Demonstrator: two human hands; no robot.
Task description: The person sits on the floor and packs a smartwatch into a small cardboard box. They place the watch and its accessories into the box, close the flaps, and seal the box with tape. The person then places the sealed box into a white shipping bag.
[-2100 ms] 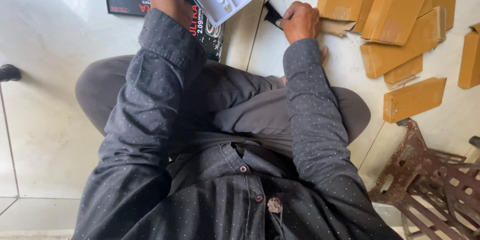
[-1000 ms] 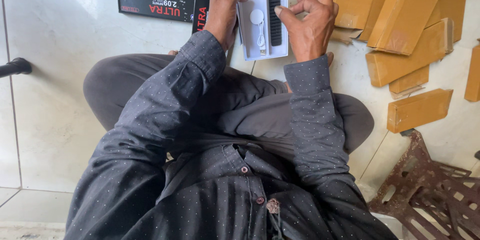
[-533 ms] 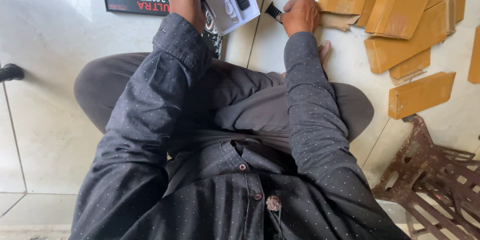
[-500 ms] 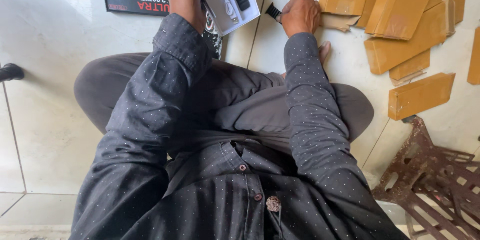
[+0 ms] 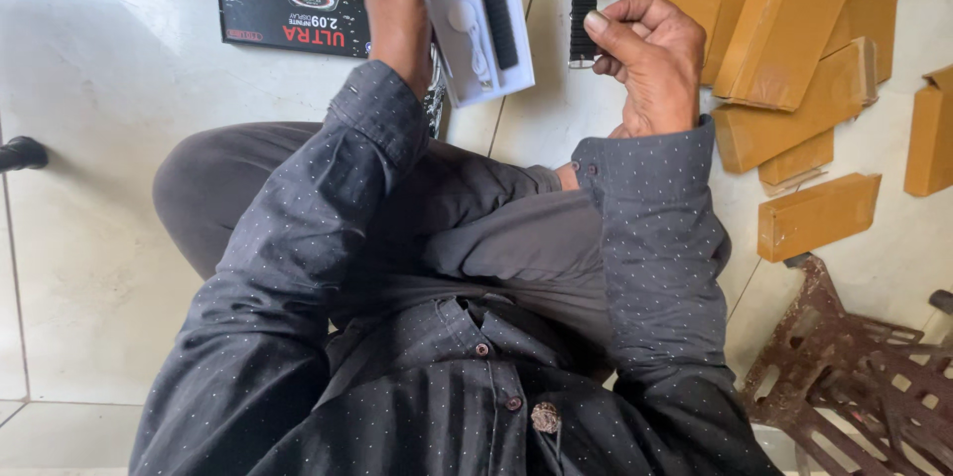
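Pale tiled floor (image 5: 89,188), seated person, tray and strap held above the lap

Left hand (image 5: 399,14) grips the white packaging tray (image 5: 467,14) by its near edge, fingers closed around it, tilting the tray toward the camera so its contents face up: a black strap piece (image 5: 494,1) and a white cable (image 5: 467,29) remain seated in their recesses. Right hand (image 5: 645,59) holds a second black watch strap (image 5: 584,17) just beside the tray, pinched upright between thumb and curled fingers, apart from the tray and clear of the floor. Black printed boxes (image 5: 288,9) lie on the floor beyond the left hand. Tan cardboard cartons (image 5: 784,29) lie in a loose heap to the right, near a rusted metal frame (image 5: 854,367)
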